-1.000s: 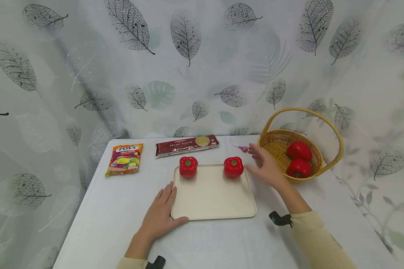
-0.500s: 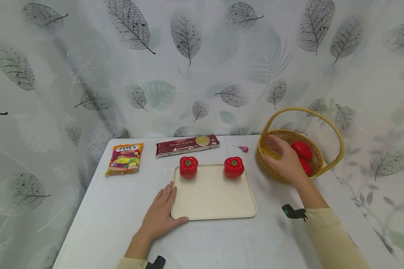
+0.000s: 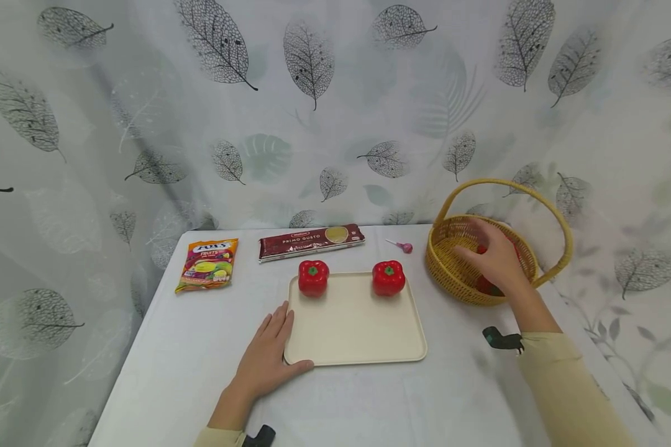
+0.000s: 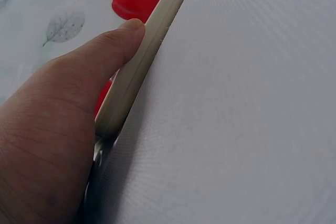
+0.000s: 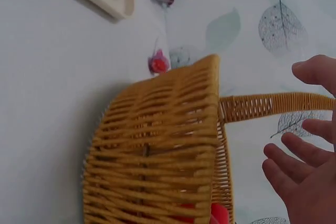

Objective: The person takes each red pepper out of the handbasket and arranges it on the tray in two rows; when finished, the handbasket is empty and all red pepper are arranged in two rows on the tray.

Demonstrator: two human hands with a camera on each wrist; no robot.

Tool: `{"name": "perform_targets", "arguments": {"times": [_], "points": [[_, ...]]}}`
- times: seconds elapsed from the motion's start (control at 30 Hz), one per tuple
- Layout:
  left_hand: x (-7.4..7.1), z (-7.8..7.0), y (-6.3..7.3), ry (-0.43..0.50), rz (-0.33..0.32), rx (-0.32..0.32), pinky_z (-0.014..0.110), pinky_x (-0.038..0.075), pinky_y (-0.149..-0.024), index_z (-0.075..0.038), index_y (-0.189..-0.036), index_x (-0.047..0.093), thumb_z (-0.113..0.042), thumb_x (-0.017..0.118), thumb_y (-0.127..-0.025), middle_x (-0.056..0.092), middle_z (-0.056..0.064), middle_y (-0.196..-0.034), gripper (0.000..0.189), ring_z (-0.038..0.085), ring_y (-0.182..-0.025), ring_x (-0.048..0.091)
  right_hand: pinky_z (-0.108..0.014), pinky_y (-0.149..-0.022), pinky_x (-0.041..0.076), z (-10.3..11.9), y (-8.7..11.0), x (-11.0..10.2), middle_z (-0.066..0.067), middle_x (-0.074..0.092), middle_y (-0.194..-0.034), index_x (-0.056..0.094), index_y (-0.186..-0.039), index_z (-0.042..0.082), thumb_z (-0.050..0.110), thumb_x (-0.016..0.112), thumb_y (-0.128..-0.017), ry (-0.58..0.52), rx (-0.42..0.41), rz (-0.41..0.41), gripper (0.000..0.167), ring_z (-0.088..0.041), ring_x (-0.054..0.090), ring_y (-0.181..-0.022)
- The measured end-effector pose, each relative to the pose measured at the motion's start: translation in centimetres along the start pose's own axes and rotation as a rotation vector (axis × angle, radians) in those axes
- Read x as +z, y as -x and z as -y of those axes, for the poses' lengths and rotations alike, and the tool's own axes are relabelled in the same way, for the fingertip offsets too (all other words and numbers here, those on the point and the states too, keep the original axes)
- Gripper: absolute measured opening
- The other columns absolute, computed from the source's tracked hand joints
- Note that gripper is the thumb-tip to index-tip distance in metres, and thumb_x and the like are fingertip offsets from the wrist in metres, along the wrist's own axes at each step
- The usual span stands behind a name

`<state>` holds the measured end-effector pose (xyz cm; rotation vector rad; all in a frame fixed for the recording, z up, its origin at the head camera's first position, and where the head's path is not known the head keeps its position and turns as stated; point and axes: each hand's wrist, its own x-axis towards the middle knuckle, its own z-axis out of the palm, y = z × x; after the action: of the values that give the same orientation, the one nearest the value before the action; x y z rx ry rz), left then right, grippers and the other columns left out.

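Note:
My left hand (image 3: 264, 359) rests at the left edge of the cream tray (image 3: 358, 329), fingers straight, thumb along the near corner. In the left wrist view its thumb (image 4: 118, 45) touches the tray's rim (image 4: 152, 40). Two red bell peppers stand on the tray's far side, one at the left corner (image 3: 313, 278) and one at the right (image 3: 388, 278). Over the wicker basket (image 3: 447, 282) hovers my right hand (image 3: 497, 261), fingers spread and holding nothing. Beneath it, red peppers (image 3: 486, 287) in the basket are partly hidden by the hand.
A dark red biscuit pack (image 3: 311, 243) lies behind the tray. A small lollipop (image 3: 404, 247) is between it and the basket. At the far left lies a candy bag (image 3: 207, 265). The basket's tall handle (image 3: 553, 217) arches above it, and a leaf-print curtain (image 3: 335, 124) hangs behind.
My right hand has moved right from beside the lollipop and the tray's right pepper, over the basket's rim, to above the peppers inside. The left hand and tray have stayed put.

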<state>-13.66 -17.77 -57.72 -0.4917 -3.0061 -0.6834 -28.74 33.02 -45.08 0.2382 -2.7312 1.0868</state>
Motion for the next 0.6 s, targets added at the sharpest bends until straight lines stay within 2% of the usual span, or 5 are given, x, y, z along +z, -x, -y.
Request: {"name": "perform_targets", "arguments": {"times": [0.23, 0.4, 0.6], "points": [[0.1, 0.1, 0.0, 0.002, 0.000, -0.003, 0.045, 0.013, -0.134, -0.003, -0.170, 0.030, -0.087, 0.065, -0.084, 0.017, 0.010, -0.180, 0.126, 0.023, -0.165, 0.017, -0.070, -0.113, 0.043, -1.5, -0.7, -0.6, -0.031, 0.050, -0.156, 0.038, -0.166, 0.001, 0.035, 0.079, -0.101, 0.121, 0.021, -0.029, 0.084, -0.053, 0.049, -0.140], [0.1, 0.1, 0.0, -0.003, -0.007, -0.002, 0.045, 0.014, -0.133, -0.003, -0.170, 0.030, -0.088, 0.065, -0.084, 0.017, 0.010, -0.180, 0.126, 0.023, -0.165, 0.018, -0.074, -0.112, 0.041, -2.2, -1.2, -1.1, -0.035, 0.048, -0.156, 0.037, -0.166, -0.001, 0.039, 0.074, -0.104, 0.137, 0.080, -0.025, 0.082, -0.056, 0.045, -0.141], [0.1, 0.2, 0.1, -0.001, -0.010, -0.002, 0.045, 0.015, -0.133, -0.003, -0.170, 0.031, -0.088, 0.065, -0.084, 0.018, 0.010, -0.180, 0.126, 0.023, -0.165, 0.018, -0.076, -0.117, 0.034, -3.1, -1.2, -1.3, -0.034, 0.039, -0.163, 0.034, -0.168, 0.001, 0.040, 0.071, -0.105, 0.152, 0.145, -0.031, 0.082, -0.056, 0.034, -0.150]]}}
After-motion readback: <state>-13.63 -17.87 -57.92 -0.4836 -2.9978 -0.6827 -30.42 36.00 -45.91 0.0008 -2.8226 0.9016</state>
